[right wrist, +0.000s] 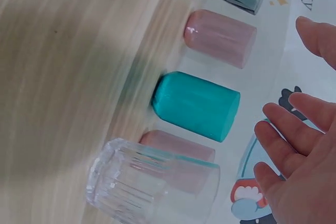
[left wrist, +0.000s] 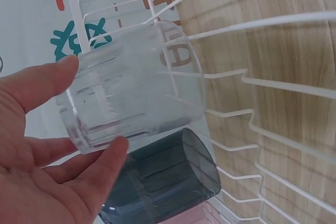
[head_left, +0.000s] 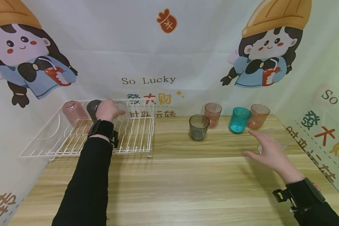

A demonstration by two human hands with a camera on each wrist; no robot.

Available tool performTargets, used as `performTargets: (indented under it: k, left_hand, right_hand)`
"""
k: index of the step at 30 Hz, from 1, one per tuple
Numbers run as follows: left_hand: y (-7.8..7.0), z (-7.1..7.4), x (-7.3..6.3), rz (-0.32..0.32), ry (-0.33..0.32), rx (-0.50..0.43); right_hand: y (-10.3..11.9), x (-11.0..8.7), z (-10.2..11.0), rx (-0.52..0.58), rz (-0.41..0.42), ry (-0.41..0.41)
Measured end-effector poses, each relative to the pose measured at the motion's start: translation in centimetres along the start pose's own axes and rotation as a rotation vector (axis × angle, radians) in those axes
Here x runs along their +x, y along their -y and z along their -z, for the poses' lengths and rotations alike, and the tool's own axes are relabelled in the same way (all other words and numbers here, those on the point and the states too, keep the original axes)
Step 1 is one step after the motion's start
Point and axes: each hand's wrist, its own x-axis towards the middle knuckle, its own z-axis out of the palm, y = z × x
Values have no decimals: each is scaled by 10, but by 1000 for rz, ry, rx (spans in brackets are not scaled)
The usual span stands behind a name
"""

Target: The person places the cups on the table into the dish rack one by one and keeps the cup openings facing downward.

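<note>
My left hand (head_left: pixel 107 110) holds a clear ribbed cup (left wrist: pixel 131 87) by its base, thumb on one side and fingers on the other. The cup is upside down, its rim at the wires of a white dish rack (head_left: pixel 141 99). Beside it in the rack are an upturned dark grey cup (left wrist: pixel 168 177) and a pink cup (head_left: pixel 74 113). On the right, my right hand (head_left: pixel 271 153) hovers with spread fingers and holds nothing. Near it stands another clear ribbed cup (right wrist: pixel 152 192), mostly hidden by the hand in the head view.
Upright on the wooden table (head_left: pixel 169 188) toward the back stand a grey cup (head_left: pixel 199 127), a pink cup (head_left: pixel 213 114), a teal cup (head_left: pixel 239 120) and a peach-pink cup (head_left: pixel 259 116). A printed cloth (head_left: pixel 152 62) hangs behind and along both sides.
</note>
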Motion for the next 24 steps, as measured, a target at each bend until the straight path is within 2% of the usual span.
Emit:
performTargets:
  k: [7,15,24]
  left_hand:
    - [-1,2,-1,5,15,15]
    - [1,7,-6,-17,51,28]
    - [2,10,-10,-50,60,30]
  right_hand:
    - [-2,2,5,-13,17,-20]
    - [-5,2,9,-4,-25,1]
    - [-11,2,13,-17,-78,11]
